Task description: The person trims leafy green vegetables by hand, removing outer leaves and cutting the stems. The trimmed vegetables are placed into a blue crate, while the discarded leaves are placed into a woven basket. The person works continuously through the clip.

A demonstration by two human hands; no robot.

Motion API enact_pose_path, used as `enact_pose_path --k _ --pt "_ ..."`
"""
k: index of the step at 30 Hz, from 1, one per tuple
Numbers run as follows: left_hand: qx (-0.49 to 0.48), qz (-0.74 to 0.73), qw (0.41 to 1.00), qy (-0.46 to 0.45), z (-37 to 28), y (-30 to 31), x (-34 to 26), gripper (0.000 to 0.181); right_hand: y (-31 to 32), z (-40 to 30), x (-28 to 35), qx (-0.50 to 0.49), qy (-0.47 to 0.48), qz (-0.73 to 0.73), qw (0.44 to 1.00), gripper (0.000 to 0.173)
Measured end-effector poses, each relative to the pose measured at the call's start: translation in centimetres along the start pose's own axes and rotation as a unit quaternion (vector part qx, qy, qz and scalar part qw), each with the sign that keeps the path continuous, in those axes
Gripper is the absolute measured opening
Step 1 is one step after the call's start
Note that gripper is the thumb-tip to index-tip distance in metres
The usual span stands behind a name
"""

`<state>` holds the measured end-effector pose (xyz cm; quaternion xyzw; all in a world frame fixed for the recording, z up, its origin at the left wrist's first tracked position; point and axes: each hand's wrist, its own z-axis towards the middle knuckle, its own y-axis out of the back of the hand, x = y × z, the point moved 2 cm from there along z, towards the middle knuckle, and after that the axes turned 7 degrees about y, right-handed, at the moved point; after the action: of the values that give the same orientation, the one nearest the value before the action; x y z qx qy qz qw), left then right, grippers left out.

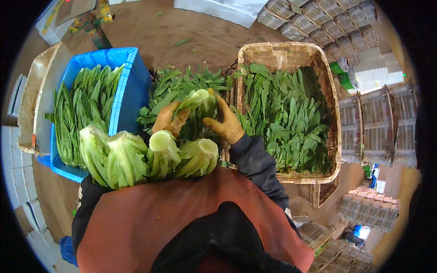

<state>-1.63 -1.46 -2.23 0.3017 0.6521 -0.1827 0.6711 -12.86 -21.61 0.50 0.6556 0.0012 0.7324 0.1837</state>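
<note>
My left hand point(170, 119), in a yellow-brown work glove, holds a leafy green vegetable head point(198, 99) by its side, the pale cut base facing up. My right hand point(225, 121), gloved alike, is spread at the head's other side, thumb and fingers apart; whether it touches the leaves is unclear. Several more heads point(126, 157) lie along my left forearm against the orange apron point(160, 218), pale cut ends up. Loose green leaves point(181, 80) lie heaped beyond and beneath my hands.
On the left, a blue-lined box point(131, 82) holds long-leaved greens, beside a white foam box point(42, 99). A dirty plastic crate point(333, 112) of leafy greens stands on the right. Stacked crates point(375, 126) stand farther right. Leaf scraps point(181, 42) lie on the brown floor.
</note>
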Motion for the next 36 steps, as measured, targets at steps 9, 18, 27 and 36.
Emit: enact_pose_path --k 9,18,27,36 --pt "-0.063 0.086 0.994 0.009 -1.0 1.7 -2.8 0.032 3.2 0.7 -3.7 -0.169 -0.131 0.049 0.976 0.051" --pt "-0.227 0.201 0.949 -0.080 -1.2 5.2 -2.9 0.066 1.7 -4.7 3.7 -0.022 0.024 -0.023 0.999 0.060" --pt "-0.002 -0.003 1.000 -0.020 0.1 0.0 -2.5 0.055 -6.9 -0.5 1.2 0.098 -0.231 0.213 0.944 0.054" --pt "-0.082 0.210 0.966 0.129 6.1 6.9 7.7 0.050 -11.7 -1.6 -11.8 0.032 -0.303 0.375 0.876 0.050"
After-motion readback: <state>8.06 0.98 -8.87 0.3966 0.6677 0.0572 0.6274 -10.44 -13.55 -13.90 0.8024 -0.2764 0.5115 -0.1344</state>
